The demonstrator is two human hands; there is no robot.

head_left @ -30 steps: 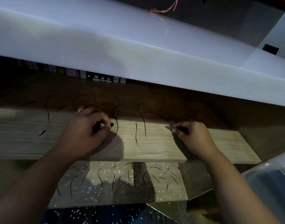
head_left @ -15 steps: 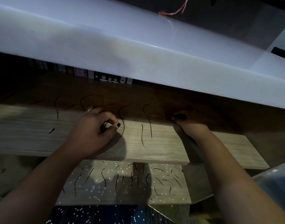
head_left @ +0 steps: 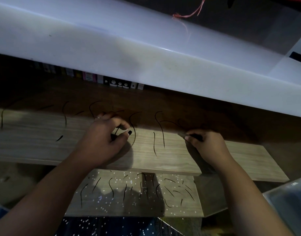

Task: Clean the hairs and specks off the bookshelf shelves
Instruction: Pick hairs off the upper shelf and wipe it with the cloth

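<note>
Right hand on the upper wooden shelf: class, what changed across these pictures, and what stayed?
The right hand, pinching a thin dark tool, reached back into the shelf's shadow, then drew forward again onto the lit part of the light wooden upper shelf. The left hand stayed put, gripping a dark clump. The loose black hairs on the shelf lie as before.

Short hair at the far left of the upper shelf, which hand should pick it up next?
Left, likely. The short hair lies left of the left hand, which holds hairs; the right hand, pinching a dark strand, would have to cross over it.
</note>
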